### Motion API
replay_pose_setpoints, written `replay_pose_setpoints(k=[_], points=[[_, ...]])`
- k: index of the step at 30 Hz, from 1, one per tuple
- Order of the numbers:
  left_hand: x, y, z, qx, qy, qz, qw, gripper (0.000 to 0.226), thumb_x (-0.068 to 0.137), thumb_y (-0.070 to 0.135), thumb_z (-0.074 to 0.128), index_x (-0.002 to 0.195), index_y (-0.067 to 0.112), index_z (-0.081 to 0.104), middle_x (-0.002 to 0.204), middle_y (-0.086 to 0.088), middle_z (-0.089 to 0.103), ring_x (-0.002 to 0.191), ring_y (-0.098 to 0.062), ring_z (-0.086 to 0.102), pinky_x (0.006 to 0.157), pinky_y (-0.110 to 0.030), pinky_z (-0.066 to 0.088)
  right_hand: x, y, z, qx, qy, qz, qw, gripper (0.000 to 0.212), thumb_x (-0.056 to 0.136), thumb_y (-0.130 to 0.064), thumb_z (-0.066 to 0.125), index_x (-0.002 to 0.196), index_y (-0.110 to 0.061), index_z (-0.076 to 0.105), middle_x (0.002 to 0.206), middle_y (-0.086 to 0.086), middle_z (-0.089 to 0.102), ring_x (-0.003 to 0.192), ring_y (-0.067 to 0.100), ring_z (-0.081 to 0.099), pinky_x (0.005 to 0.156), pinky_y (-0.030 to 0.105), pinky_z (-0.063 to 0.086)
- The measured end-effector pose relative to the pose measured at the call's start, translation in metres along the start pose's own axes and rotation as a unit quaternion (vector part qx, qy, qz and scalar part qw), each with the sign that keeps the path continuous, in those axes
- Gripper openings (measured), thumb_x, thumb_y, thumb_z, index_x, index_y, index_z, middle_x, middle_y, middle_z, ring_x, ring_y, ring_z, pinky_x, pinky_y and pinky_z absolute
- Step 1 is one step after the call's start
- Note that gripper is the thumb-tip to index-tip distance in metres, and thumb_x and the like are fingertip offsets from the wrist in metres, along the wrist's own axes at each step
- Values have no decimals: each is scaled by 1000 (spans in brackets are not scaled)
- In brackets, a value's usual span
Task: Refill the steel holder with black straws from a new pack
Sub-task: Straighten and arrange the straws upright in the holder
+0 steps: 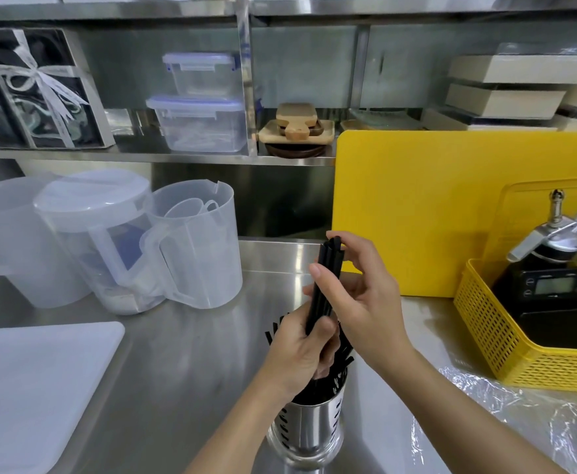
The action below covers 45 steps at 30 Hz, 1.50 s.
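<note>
so, counter (184, 354): a steel surface, and everything below stands on it or above it.
yellow board (417, 206): one, upright against the back, at the right.
white board (34, 388): one, flat at the near left.
pitchers: three translucent ones close together at the left; the left pitcher (3, 241) is partly cut by the edge, the middle pitcher (92, 206) has a lid on, the right pitcher (208, 254) is without lid and has small clear scoops inside.
yellow basket (485, 323): one, perforated, at the right; inside are a black scale (550, 289) and a cream whipper (553, 241) with a metal head; the scale display is too small to read.
clear boxes (201, 128): two on the shelf, stacked, both with lids clipped on.
steel holder (305, 429): one slotted cylinder, near and central, with loose black straws (340, 362) standing in it and fanning out.
straw bundle (326, 285): one tight bunch of black straws, nearly upright, just above the holder; i cannot count the straws.
left hand (300, 357): fingers curled round the lower part of the bundle.
right hand (365, 302): pinches the top end of the bundle, thumb on the near side.
</note>
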<state>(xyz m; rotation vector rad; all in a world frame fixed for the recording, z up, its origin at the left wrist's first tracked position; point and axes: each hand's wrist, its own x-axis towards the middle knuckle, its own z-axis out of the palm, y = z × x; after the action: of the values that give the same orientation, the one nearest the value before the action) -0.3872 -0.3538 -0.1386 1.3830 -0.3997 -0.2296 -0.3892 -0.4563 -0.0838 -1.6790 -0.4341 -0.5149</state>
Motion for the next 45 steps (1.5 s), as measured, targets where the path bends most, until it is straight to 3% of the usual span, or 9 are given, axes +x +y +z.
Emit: replay_pose_setpoints(k=[5,12,22,24,27,31,36,40,45], points=[[-1,-1,-4,-69,-25,-24,997,47,63,73,61,63,27,55,51,6,42,37,-7,30,36,-17,24,2,1,-1,67,10,49,997,27,83,-18,65,104,-34,57,81,-2,71,75,20,70,66,32,57],[0,-1,-10,-117,-37,14,992,39,69,56,70,71,17,66,56,-8,58,34,-12,42,37,-16,32,7,-3,-1,190,7,137,972,14,81,1,63,79,-11,57,66,1,72,53,8,65,41,10,41],[3,-2,-11,-113,-26,-33,993,50,65,56,72,73,9,59,48,3,45,35,-6,33,34,-17,29,10,5,-1,239,-27,153,959,11,84,-1,60,80,-11,55,64,0,71,56,12,66,48,14,48],[4,0,-12,-86,-38,-43,995,69,50,62,79,73,6,45,43,10,36,33,-3,29,33,-15,27,8,8,-1,250,-88,149,952,13,82,-9,64,92,-11,56,72,3,72,71,20,70,65,25,56],[3,2,-13,-39,-27,-48,998,50,53,38,81,79,14,47,39,10,35,33,-6,32,36,-18,28,5,7,2,180,-194,142,954,23,76,-13,64,97,-15,55,64,-3,66,64,13,63,67,22,51],[0,1,-20,-29,-77,-76,994,14,55,20,73,65,15,64,56,1,59,57,-15,58,64,-27,49,5,9,5,174,-183,141,957,7,80,-15,60,79,-14,53,52,-2,55,52,16,52,60,27,47],[-10,19,-51,-42,-157,-62,985,51,47,5,83,88,32,69,93,9,70,95,-7,63,81,-17,48,-1,16,0,157,-205,135,957,12,76,-13,64,74,-21,55,63,1,60,67,22,58,69,36,48],[-10,24,-72,-148,-43,23,988,78,48,30,91,116,11,59,113,-9,67,112,-22,59,91,-25,48,-8,21,0,166,-211,145,952,19,69,-4,69,80,-14,57,67,-3,63,72,24,62,72,29,52],[-10,25,-72,-183,35,108,977,42,61,32,83,96,14,70,89,-8,72,87,-21,69,77,-28,55,-13,28,3,171,-167,167,957,11,73,-8,64,83,-10,59,72,3,63,73,20,67,73,27,52]])
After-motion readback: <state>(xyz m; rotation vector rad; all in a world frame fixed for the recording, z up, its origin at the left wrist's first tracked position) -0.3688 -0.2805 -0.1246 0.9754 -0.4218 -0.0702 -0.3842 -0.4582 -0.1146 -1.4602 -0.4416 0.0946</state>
